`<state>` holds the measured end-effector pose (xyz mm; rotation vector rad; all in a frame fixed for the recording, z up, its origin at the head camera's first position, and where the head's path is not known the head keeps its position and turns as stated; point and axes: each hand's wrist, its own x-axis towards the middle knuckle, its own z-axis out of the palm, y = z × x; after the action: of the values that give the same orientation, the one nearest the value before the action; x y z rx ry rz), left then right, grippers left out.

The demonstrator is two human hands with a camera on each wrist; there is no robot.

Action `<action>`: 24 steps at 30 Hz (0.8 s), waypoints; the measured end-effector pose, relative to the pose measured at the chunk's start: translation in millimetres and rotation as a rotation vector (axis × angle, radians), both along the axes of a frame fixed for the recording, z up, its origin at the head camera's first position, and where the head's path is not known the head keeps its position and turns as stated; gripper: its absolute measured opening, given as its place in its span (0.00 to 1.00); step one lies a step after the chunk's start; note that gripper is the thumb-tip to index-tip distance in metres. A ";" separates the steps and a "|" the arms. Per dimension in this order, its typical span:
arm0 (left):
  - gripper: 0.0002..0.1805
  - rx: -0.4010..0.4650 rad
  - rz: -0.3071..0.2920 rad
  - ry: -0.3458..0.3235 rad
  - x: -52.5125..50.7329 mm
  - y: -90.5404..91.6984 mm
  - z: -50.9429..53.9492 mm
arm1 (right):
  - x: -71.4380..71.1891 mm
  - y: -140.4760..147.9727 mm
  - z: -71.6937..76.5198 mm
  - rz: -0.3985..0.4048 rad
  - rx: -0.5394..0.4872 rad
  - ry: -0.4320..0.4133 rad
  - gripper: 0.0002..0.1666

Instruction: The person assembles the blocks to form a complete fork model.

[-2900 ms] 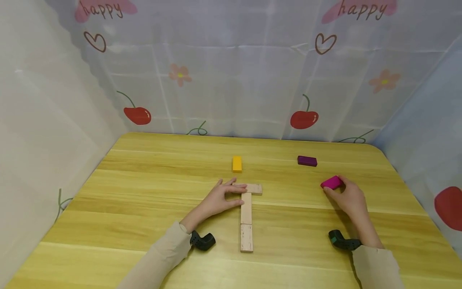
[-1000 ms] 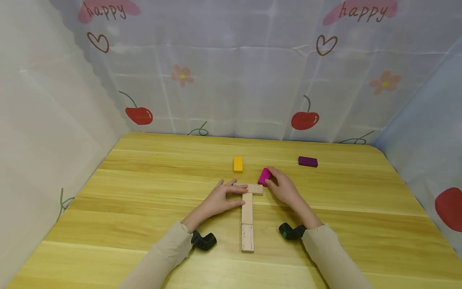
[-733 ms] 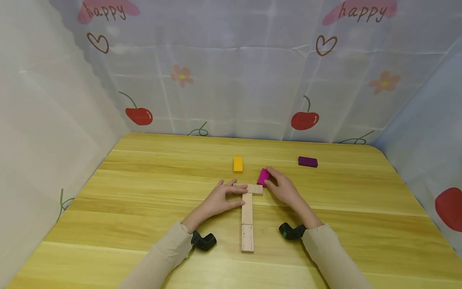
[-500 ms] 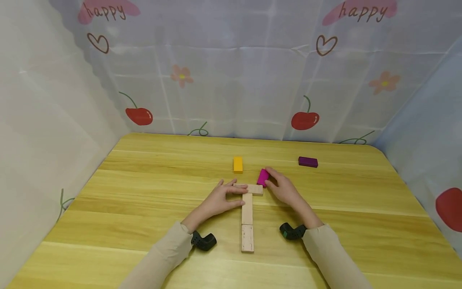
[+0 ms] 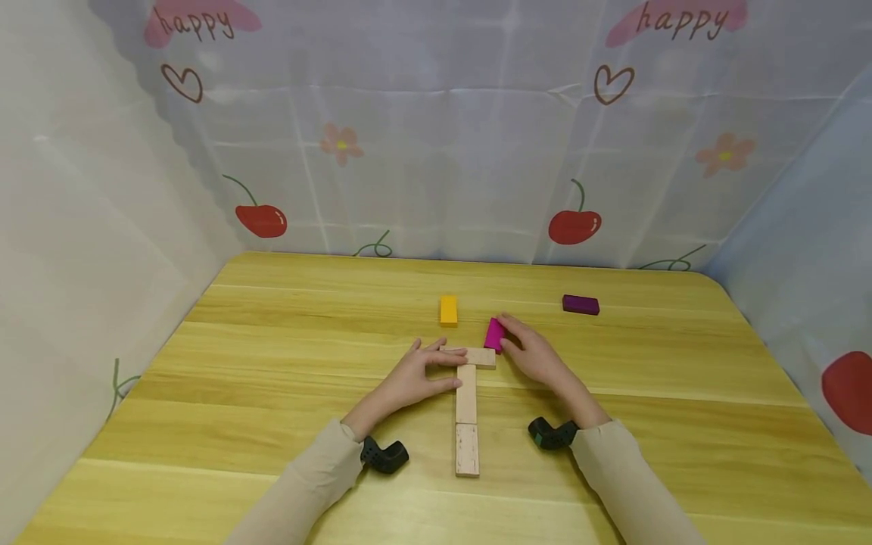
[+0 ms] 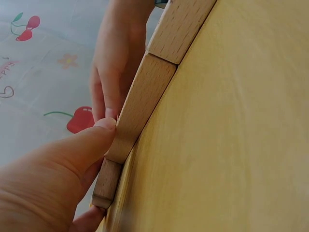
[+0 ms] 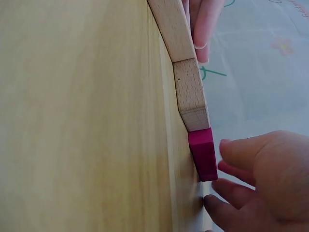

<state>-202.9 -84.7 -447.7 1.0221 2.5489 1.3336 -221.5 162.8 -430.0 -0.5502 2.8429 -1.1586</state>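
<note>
Block [image 5: 494, 334], magenta: just beside right-hand fingers [image 7: 234, 192].

The crossbar block [image 5: 482, 357] lay crosswise on the table [image 5: 238, 378] at frame centre. Below it, the upper stem block [image 5: 466, 397] and lower stem block [image 5: 467, 450] formed 1 line. The slanted block [image 5: 494, 334] lay above the crossbar block's right end, left of the right hand [image 5: 536, 356]. The left hand [image 5: 412, 376] lay partly over the crossbar block. Farther up lay the rear centre block [image 5: 448, 310] and, to its right, the rear right block [image 5: 580, 304].
</note>
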 end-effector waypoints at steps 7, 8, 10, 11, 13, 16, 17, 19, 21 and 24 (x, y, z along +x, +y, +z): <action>0.20 0.023 -0.017 0.038 0.4 -1.1 -1.9 | -8.1 22.1 6.9 -0.133 -0.137 0.016 0.28; 0.20 0.022 -0.018 0.044 0.0 -1.3 -2.4 | -10.3 27.6 8.1 -0.175 -0.158 0.019 0.28; 0.20 0.021 -0.017 0.046 -0.2 -1.4 -2.4 | -14.8 38.5 10.7 -0.289 -0.196 0.036 0.28; 0.20 0.019 -0.016 0.044 -0.2 -1.2 -2.2 | -16.9 43.9 11.8 -0.350 -0.214 0.040 0.28; 0.20 0.015 -0.014 0.030 0.0 -1.2 -1.3 | -20.9 53.8 12.8 -0.477 -0.248 0.032 0.29; 0.20 0.006 -0.009 0.020 -0.1 -1.2 -0.9 | -26.0 65.1 13.7 -0.623 -0.302 -0.024 0.34; 0.20 0.001 -0.006 0.015 -0.2 -1.1 -0.9 | -27.6 67.9 13.4 -0.656 -0.306 -0.045 0.36; 0.20 -0.002 -0.002 0.007 -0.2 -0.9 -0.9 | -30.5 71.7 12.4 -0.709 -0.292 -0.081 0.40; 0.20 -0.006 -0.001 0.011 -0.5 -0.6 -1.4 | -33.1 73.5 11.1 -0.746 -0.235 -0.103 0.42; 0.20 -0.010 -0.001 0.018 -0.8 -0.1 -2.1 | -36.4 73.3 8.3 -0.775 -0.123 -0.104 0.45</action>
<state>-203.7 -84.9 -449.7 1.0377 2.5651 1.3165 -257.9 236.1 -421.7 0.6675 2.9600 -1.3729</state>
